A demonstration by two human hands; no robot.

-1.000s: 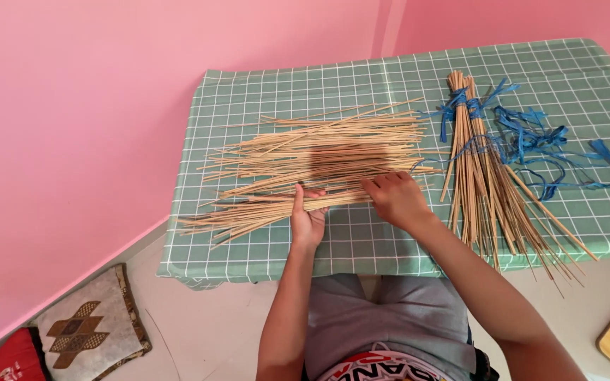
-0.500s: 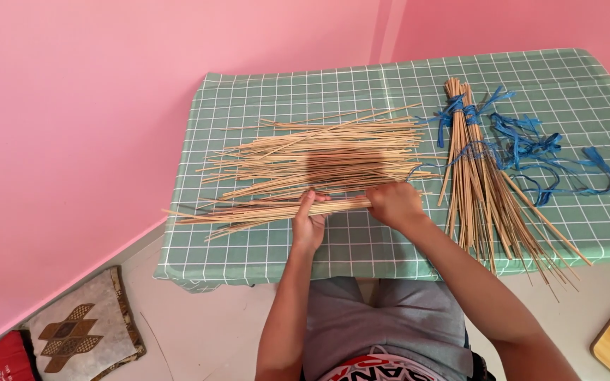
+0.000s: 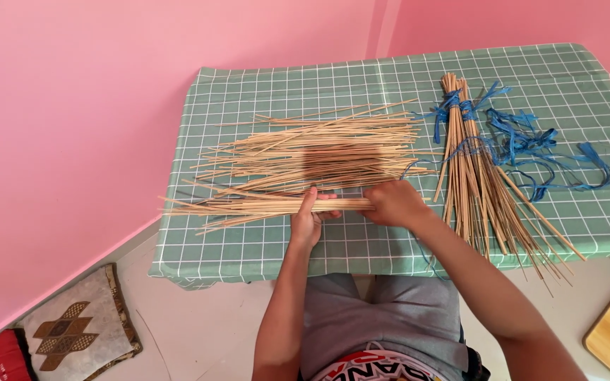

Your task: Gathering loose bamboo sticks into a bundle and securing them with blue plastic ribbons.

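- Head view, left hand (image 3: 308, 220): curled around a small bunch of thin pale sticks (image 3: 262, 207), thumb on top; most of the bunch runs out to that hand's left and fans loose at the far end.
- Head view, right hand (image 3: 395, 203): closed over the other end of the same bunch, fingers folded down onto it.
- Step in hand, as a judgement: a handful is gathered apart from the loose spread of sticks (image 3: 319, 149) lying just beyond both hands on the green checked tablecloth (image 3: 248, 247).
- Next move, as a judgement: calls for an even squeeze from both hands so the stray ends draw in.
- To the right hand's right: tied stick bundle (image 3: 471, 166) with blue strips (image 3: 531, 144) beside it.
- Hard to make out: the right fingertips under the bunch, the stick count, and whether a strip lies beneath.
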